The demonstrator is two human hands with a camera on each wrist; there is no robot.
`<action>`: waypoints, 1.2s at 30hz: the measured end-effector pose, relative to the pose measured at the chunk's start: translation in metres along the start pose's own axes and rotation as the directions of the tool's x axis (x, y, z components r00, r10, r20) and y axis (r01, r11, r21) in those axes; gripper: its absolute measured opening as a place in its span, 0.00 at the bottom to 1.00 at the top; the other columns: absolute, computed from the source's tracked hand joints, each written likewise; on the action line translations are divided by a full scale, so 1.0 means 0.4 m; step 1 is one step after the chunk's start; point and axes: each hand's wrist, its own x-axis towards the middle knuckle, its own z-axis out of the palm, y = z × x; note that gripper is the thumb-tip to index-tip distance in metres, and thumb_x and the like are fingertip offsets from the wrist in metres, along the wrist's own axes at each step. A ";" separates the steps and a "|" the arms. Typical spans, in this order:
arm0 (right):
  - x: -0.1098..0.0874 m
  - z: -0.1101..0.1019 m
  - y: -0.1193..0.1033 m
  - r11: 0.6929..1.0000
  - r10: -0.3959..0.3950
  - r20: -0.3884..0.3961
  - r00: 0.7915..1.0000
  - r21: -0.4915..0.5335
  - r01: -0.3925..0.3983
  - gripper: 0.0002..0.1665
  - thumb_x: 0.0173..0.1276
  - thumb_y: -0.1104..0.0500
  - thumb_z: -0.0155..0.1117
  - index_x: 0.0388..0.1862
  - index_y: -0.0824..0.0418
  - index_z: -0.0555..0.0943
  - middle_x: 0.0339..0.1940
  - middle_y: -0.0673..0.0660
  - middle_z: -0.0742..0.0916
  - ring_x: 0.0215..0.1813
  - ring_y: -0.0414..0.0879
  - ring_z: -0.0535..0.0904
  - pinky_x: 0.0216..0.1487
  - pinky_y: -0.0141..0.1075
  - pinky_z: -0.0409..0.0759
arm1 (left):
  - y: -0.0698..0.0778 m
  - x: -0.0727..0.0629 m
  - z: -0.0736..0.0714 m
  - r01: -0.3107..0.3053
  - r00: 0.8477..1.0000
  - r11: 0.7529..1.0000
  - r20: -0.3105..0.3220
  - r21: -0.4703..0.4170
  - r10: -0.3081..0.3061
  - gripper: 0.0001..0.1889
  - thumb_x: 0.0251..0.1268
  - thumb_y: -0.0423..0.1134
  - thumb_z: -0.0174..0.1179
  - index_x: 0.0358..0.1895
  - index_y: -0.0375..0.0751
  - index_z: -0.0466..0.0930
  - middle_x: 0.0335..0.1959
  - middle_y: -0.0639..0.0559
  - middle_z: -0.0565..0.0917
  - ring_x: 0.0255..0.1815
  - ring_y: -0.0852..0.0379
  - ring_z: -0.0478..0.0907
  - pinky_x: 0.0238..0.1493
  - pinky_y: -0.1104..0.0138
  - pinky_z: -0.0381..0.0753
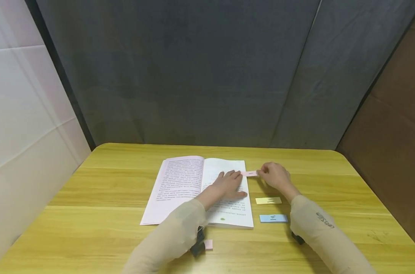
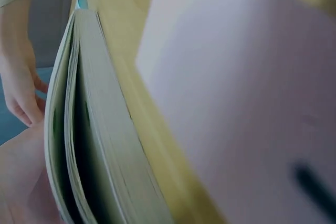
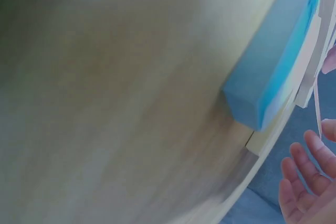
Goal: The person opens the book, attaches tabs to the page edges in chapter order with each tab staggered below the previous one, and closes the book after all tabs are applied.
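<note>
An open book [image 1: 229, 213] lies on the table, its left page pinkish and its right page white. My left hand [image 1: 228, 187] rests spread on the right page, fingertips at the page's outer edge. Between thumb and fingers, my right hand [image 1: 275, 176] pinches the outer end of a pink sticky note [image 1: 251, 174] bearing one dark stroke. That strip's inner end meets the page beside the left fingertips. The right wrist view shows the same strip thin and edge-on by the right fingers [image 3: 310, 166]. Page edges of the book [image 2: 113, 103] face the left wrist camera.
Right of the book lie a yellow sticky-note pad [image 1: 268, 200] marked with two strokes and a blue pad [image 1: 273, 218] with three. A pink pad [image 1: 209, 244] sits near the left forearm. The wooden table [image 1: 101, 182] backs onto a grey cloth [image 1: 193, 76].
</note>
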 end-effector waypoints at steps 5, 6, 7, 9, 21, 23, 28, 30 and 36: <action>-0.003 -0.006 0.002 0.999 -0.025 -0.056 0.998 0.035 0.027 0.14 0.61 0.49 0.55 0.36 0.58 0.79 0.37 0.55 0.82 0.37 0.50 0.75 0.35 0.47 0.71 | -0.011 -0.023 -0.018 -0.012 1.000 1.000 -0.025 -0.002 0.012 0.37 0.59 0.61 0.45 0.66 0.40 0.54 0.67 0.48 0.53 0.66 0.51 0.47 0.61 0.53 0.46; -0.004 -0.008 0.001 0.999 -0.030 -0.073 0.997 0.040 0.033 0.15 0.61 0.49 0.55 0.37 0.58 0.79 0.39 0.56 0.82 0.38 0.51 0.76 0.35 0.47 0.71 | -0.013 -0.029 -0.023 -0.016 0.999 1.000 -0.033 -0.002 0.016 0.37 0.59 0.61 0.45 0.66 0.40 0.54 0.67 0.48 0.53 0.66 0.51 0.47 0.61 0.53 0.47; -0.004 -0.010 0.000 0.998 -0.037 -0.090 0.995 0.042 0.041 0.16 0.61 0.48 0.54 0.39 0.58 0.78 0.40 0.56 0.81 0.38 0.51 0.76 0.35 0.47 0.71 | -0.015 -0.037 -0.030 -0.022 0.999 1.000 -0.041 -0.002 0.022 0.37 0.59 0.61 0.45 0.66 0.41 0.55 0.67 0.48 0.54 0.66 0.51 0.48 0.61 0.53 0.48; -0.007 -0.016 -0.004 0.997 -0.058 -0.122 0.991 0.044 0.064 0.17 0.61 0.48 0.53 0.40 0.59 0.78 0.41 0.57 0.81 0.39 0.51 0.76 0.35 0.47 0.72 | -0.021 -0.056 -0.041 -0.036 0.998 0.999 -0.049 0.005 0.036 0.36 0.59 0.61 0.45 0.65 0.42 0.56 0.66 0.48 0.55 0.66 0.51 0.49 0.60 0.52 0.49; -0.061 -0.055 -0.063 0.971 -0.232 -0.216 0.948 0.003 0.238 0.11 0.59 0.52 0.56 0.36 0.56 0.80 0.39 0.53 0.81 0.43 0.51 0.74 0.36 0.48 0.73 | -0.051 -0.223 -0.046 -0.164 0.977 0.983 -0.125 0.086 0.174 0.34 0.54 0.61 0.51 0.61 0.47 0.64 0.62 0.49 0.63 0.61 0.51 0.59 0.56 0.52 0.59; -0.074 -0.056 -0.073 0.959 -0.283 -0.224 0.933 -0.031 0.283 0.11 0.59 0.52 0.57 0.34 0.56 0.80 0.39 0.53 0.81 0.44 0.51 0.74 0.36 0.47 0.73 | -0.052 -0.246 -0.041 -0.182 0.971 0.978 -0.141 0.098 0.194 0.34 0.52 0.62 0.53 0.61 0.47 0.65 0.61 0.49 0.64 0.60 0.50 0.60 0.54 0.52 0.62; -0.099 -0.050 -0.091 0.904 -0.427 -0.256 0.867 -0.125 0.409 0.09 0.57 0.53 0.61 0.31 0.56 0.81 0.34 0.51 0.82 0.40 0.48 0.75 0.32 0.41 0.74 | -0.052 -0.282 -0.028 -0.207 0.959 0.970 -0.167 0.129 0.227 0.36 0.48 0.64 0.55 0.60 0.48 0.65 0.61 0.49 0.64 0.59 0.51 0.62 0.49 0.53 0.67; -0.109 -0.045 -0.095 0.872 -0.490 -0.268 0.830 -0.162 0.462 0.08 0.56 0.54 0.62 0.30 0.57 0.81 0.33 0.50 0.81 0.38 0.46 0.75 0.30 0.39 0.74 | -0.052 -0.290 -0.023 -0.211 0.957 0.969 -0.175 0.131 0.232 0.37 0.46 0.64 0.56 0.60 0.48 0.65 0.61 0.50 0.64 0.59 0.51 0.61 0.48 0.53 0.68; -0.136 -0.028 -0.101 0.757 -0.653 -0.275 0.706 -0.260 0.599 0.08 0.54 0.54 0.61 0.29 0.56 0.81 0.30 0.48 0.81 0.34 0.44 0.75 0.28 0.36 0.74 | -0.058 -0.307 -0.012 -0.219 0.947 0.966 -0.208 0.134 0.244 0.36 0.45 0.61 0.58 0.59 0.48 0.66 0.61 0.50 0.64 0.58 0.52 0.62 0.45 0.55 0.70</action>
